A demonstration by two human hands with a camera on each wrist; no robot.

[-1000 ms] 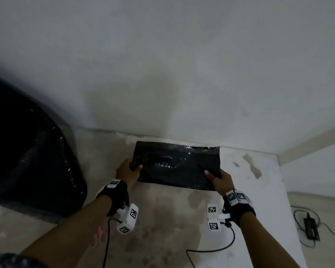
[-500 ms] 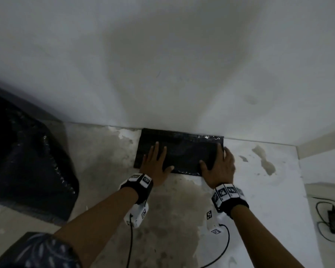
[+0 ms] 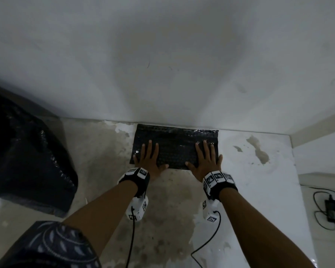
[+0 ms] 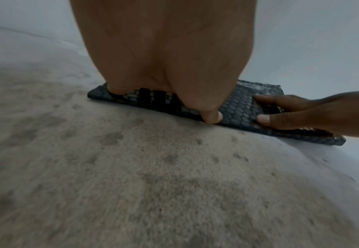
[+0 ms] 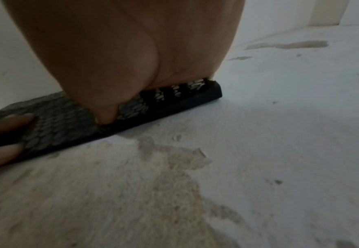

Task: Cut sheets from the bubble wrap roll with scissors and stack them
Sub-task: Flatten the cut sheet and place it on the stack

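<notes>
Stained concrete floor (image 3: 162,200), frame centre: left hand (image 3: 149,159), right hand (image 3: 205,161) flat, fingers spread, pressing black bubble-wrap stack (image 3: 174,144) against white wall (image 3: 162,64).

Bare room: stained floor (image 3: 162,209), plain wall (image 3: 162,55)

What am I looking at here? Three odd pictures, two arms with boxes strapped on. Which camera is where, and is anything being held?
No machine: a person works with bare hands. The boxes on the wrists are cameras. The wide picture comes from a head camera looking down; the other two look along each hand from the wrist. On the floor, against the wall, lies a black stack of bubble wrap sheets. The left hand and right hand press flat on it, fingers straight, so nothing is gripped. The dark bulk at far left is probably the roll. A charger lies at right. No scissors are in view.
</notes>
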